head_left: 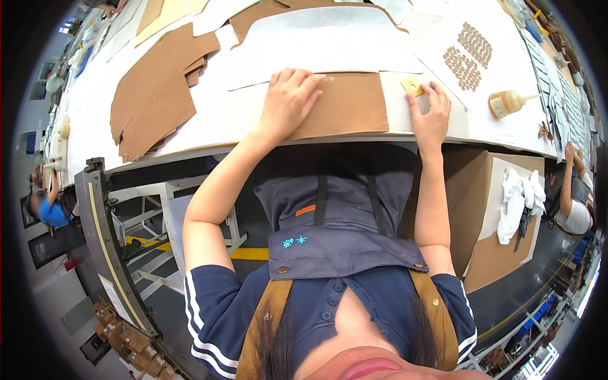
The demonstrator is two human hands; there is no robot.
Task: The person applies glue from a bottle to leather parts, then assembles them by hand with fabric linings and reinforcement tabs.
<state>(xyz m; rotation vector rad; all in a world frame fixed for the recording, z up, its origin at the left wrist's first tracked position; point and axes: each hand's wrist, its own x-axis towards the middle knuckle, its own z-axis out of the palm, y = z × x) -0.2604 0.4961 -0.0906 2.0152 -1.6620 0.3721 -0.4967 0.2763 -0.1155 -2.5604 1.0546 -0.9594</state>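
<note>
A brown leather-like sheet lies at the table's front edge, directly before me. My left hand rests on its left part, palm down, with the thumb apart from the other fingers. Near its fingertips is a small clear mark or piece that I cannot make out. To the right of the sheet, my right hand pinches a small yellow block with a round hole between thumb and fingers. A large whitish panel with a curved outline lies just beyond the brown sheet.
A stack of brown cut pieces lies on the left. Rows of small brown discs and a nozzle bottle of amber liquid are at right. Below the table stands a cardboard box with white gloves. People work at both sides.
</note>
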